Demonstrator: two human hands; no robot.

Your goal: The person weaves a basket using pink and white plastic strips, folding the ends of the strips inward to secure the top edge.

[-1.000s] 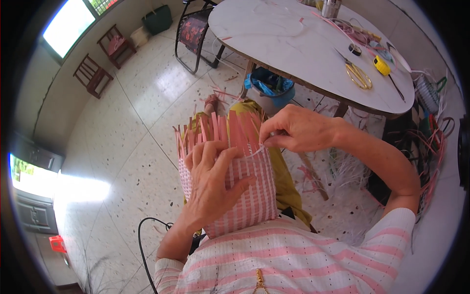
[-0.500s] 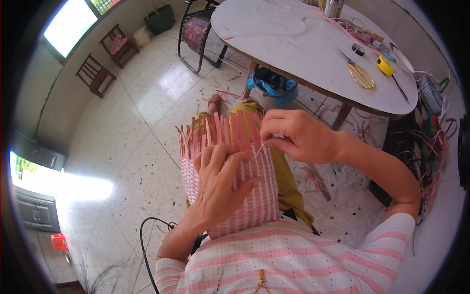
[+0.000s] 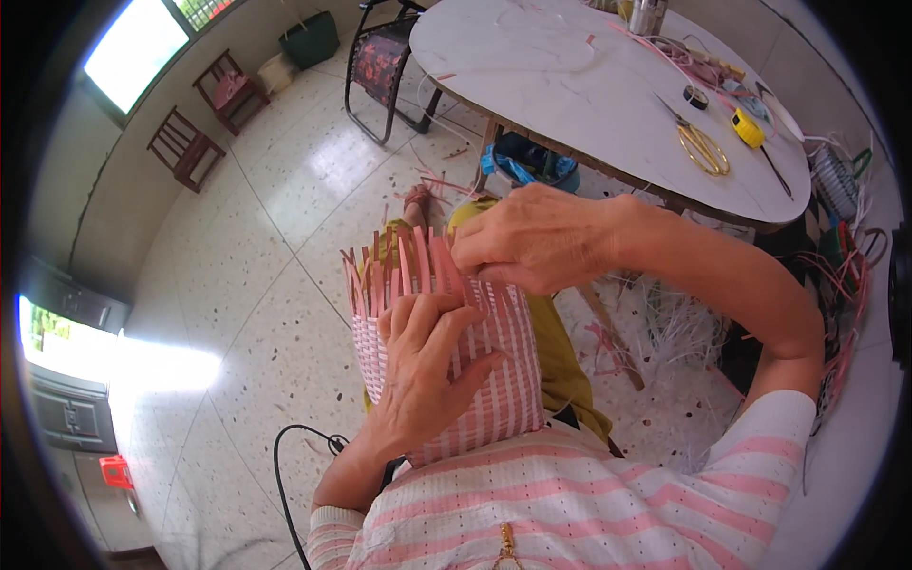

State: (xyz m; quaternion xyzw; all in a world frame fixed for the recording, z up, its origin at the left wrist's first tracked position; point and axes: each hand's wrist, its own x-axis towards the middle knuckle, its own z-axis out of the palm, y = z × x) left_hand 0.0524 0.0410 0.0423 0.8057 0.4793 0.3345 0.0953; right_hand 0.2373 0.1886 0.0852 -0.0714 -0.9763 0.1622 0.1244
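Note:
A pink-and-white woven basket (image 3: 494, 380) rests on my lap, loose pink strips (image 3: 418, 261) standing up from its rim. My left hand (image 3: 426, 366) grips its near face, fingers bent over near the base of the strips and thumb stretched across the weave. My right hand (image 3: 527, 242) is closed at the upper right of the rim, among the strips; its fingertips are partly hidden, so what it pinches I cannot make out. My olive trousers (image 3: 560, 356) show beside the basket.
An oval white table (image 3: 560, 90) holds scissors (image 3: 701, 147), a yellow tape measure (image 3: 747, 128) and tangled strips. Below sits a blue-lined bin (image 3: 527, 161). A folding chair (image 3: 380, 71) and wooden chairs (image 3: 185, 152) stand behind; scraps (image 3: 646, 313) litter the floor at right.
My right hand has moved up and leftward over the strips, its forearm raised; the white strand it pinched is now hidden. My left hand stays on the basket, slightly lower.

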